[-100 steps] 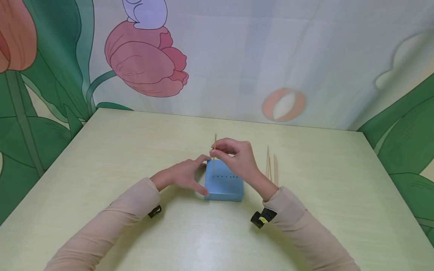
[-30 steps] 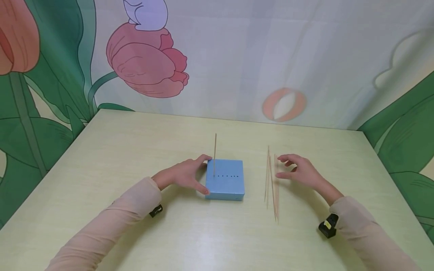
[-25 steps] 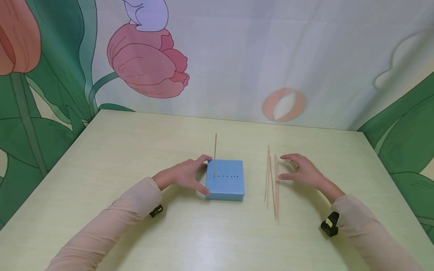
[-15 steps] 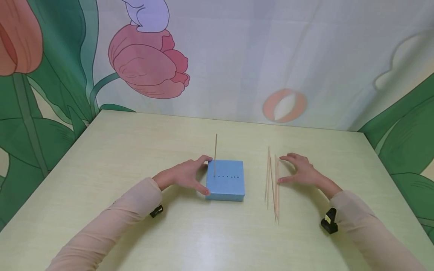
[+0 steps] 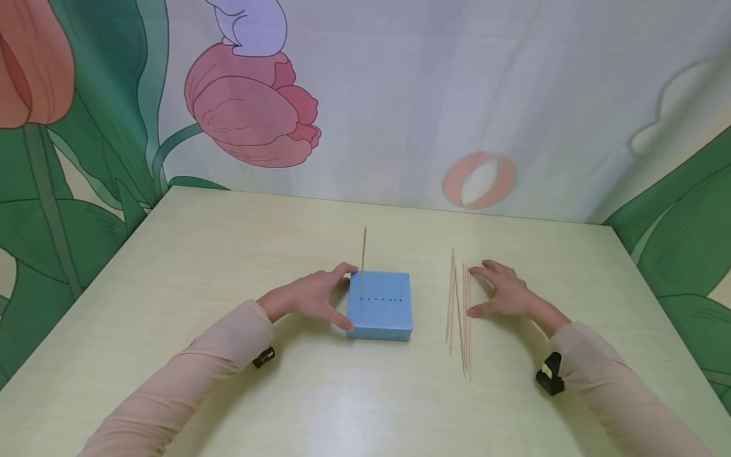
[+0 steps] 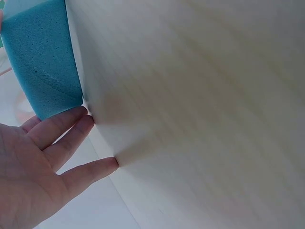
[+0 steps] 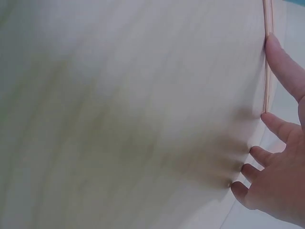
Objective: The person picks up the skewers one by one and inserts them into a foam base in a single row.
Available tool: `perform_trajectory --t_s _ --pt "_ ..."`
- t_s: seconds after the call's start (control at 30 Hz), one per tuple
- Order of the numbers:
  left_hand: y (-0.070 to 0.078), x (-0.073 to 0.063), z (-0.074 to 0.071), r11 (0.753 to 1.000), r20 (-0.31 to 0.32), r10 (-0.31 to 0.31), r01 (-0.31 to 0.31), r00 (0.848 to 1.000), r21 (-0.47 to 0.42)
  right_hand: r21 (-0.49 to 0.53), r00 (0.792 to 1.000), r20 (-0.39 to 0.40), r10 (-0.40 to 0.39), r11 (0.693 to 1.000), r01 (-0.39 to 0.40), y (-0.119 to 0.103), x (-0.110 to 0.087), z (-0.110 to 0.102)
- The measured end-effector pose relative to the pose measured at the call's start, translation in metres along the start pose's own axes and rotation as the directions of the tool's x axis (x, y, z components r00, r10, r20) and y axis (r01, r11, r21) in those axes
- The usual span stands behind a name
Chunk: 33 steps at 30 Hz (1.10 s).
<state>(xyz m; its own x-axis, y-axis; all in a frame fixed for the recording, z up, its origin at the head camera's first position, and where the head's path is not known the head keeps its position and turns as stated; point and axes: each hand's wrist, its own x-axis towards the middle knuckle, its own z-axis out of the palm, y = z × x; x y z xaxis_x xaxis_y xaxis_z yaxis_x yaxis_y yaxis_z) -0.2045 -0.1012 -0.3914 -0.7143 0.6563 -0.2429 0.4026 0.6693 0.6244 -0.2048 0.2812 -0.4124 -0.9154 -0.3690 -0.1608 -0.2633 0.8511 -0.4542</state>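
Observation:
A blue foam block [image 5: 379, 319] with a row of small holes lies on the table. One thin bamboo stick [image 5: 363, 254] stands upright in its leftmost hole. My left hand [image 5: 311, 294] steadies the block's left side, thumb at the near corner and index finger at the far corner. In the left wrist view, the other fingers spread beside the blue foam [image 6: 45, 62]. Right of the block lie several loose bamboo sticks [image 5: 465, 349]. My right hand [image 5: 505, 292] has thumb and index fingertip spread along the rightmost sticks [image 7: 267, 71], its other fingertips on the table.
The pale wooden table [image 5: 257, 235] reaches back to a printed curtain [image 5: 388, 108] with flowers and leaves. A black wrist device [image 5: 551, 374] sits by the right cuff, another black wrist device [image 5: 264, 357] by the left.
Earlier my right hand held the stick at the block's left hole; it let go, leaving it standing, and moved right to the loose sticks, its fingers spreading along them. The left hand stayed.

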Motion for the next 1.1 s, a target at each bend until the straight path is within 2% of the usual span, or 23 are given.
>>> perform_trajectory --t_s 0.27,0.47,0.57,0.67,0.77,0.87,0.97,1.1 --pt "0.001 0.000 -0.001 1.000 -0.001 0.007 -0.007 1.000 -0.012 0.064 0.999 -0.045 0.009 0.998 -0.006 -0.003 0.000 -0.001" --pt "0.000 0.000 0.000 1.000 -0.002 0.000 0.000 1.000 0.000 0.166 0.996 -0.087 -0.004 0.986 0.019 -0.005 -0.003 -0.003" --pt "0.000 0.001 0.000 1.000 -0.003 0.005 -0.005 1.000 -0.004 0.241 0.995 -0.095 0.008 0.970 0.015 -0.007 -0.005 -0.004" --pt "-0.001 0.001 0.000 1.000 -0.001 0.005 -0.005 1.000 -0.003 0.362 0.996 -0.084 0.028 0.932 0.005 -0.009 -0.009 -0.006" --pt "-0.001 0.001 0.000 1.000 0.000 0.003 -0.003 1.000 -0.003 0.508 0.998 -0.059 0.035 0.862 -0.001 -0.012 -0.013 -0.009" --pt "-0.001 0.001 0.000 1.000 0.001 0.002 -0.002 1.000 -0.002 0.600 0.998 -0.050 0.048 0.800 -0.008 -0.017 -0.016 -0.010" --pt "-0.001 0.001 0.000 1.000 -0.001 0.005 -0.005 1.000 -0.004 0.623 0.995 -0.081 0.055 0.782 0.007 -0.022 -0.019 -0.012" --pt "0.000 0.001 0.000 1.000 -0.005 0.006 -0.006 1.000 -0.010 0.640 0.987 -0.160 0.026 0.764 0.083 -0.028 -0.022 -0.014"
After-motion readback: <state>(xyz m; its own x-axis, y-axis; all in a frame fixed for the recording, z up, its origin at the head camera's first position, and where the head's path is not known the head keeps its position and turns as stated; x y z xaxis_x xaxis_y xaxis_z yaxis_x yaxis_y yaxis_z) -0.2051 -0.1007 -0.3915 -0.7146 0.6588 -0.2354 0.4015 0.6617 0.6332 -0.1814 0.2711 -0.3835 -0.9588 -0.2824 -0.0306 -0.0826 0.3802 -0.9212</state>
